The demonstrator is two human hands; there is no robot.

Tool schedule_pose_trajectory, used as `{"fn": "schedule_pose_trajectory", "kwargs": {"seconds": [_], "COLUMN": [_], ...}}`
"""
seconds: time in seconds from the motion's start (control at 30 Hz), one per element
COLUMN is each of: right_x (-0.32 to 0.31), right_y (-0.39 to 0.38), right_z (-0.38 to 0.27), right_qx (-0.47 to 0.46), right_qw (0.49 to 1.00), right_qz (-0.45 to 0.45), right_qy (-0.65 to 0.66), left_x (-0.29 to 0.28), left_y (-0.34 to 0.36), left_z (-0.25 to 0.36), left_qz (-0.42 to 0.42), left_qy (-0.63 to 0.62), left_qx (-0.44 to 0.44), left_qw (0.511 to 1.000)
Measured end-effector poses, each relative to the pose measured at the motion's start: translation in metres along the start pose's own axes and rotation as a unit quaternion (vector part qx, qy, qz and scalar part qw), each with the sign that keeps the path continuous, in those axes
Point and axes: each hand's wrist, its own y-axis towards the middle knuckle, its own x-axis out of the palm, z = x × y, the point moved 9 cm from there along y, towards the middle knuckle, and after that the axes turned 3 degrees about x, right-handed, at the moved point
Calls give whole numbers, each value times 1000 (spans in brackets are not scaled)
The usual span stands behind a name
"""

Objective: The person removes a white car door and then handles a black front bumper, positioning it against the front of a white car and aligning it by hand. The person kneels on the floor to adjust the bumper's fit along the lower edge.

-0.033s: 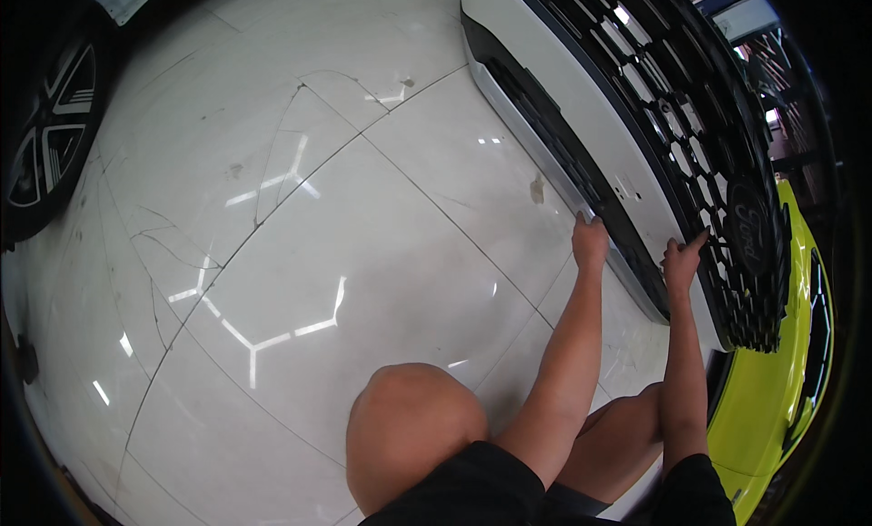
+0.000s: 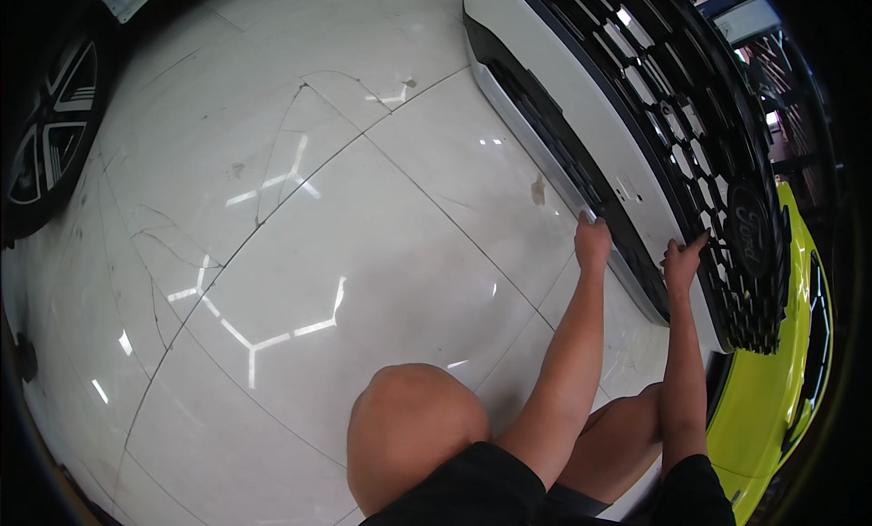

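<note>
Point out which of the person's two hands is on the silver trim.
The left hand: it touches the silver trim, while the right hand is farther right, at the white panel and black grille.

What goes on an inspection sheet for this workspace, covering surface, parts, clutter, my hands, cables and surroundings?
Surface: glossy pale tiled floor with reflections, dark joints and a brownish mark.
Parts: white bumper with black grille and silver lower edge.
Clutter: dark object at far left, too unclear to identify.
Hands: left hand at the silver lower edge; right hand beside the grille, one finger extended.
Cables: nothing seen.
Surroundings: wheel upper left; yellow-green car lower right.
</note>
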Motion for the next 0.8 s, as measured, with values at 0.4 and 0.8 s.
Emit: {"fn": "schedule_pose_trajectory", "kwargs": {"seconds": [0.4,0.8], "right_x": [1,-8], "right_y": [-3,2], "right_z": [-19,-1], "right_qx": [57,43], "right_qw": [996,997], "right_qz": [-16,-14], "right_qy": [65,65], "left_x": [-15,13], "left_y": [-4,0], "left_z": [23,-19], "left_qz": [-43,-78], "left_qy": [23,25], "left_qx": [5,-30], "left_qw": [999,996]}}
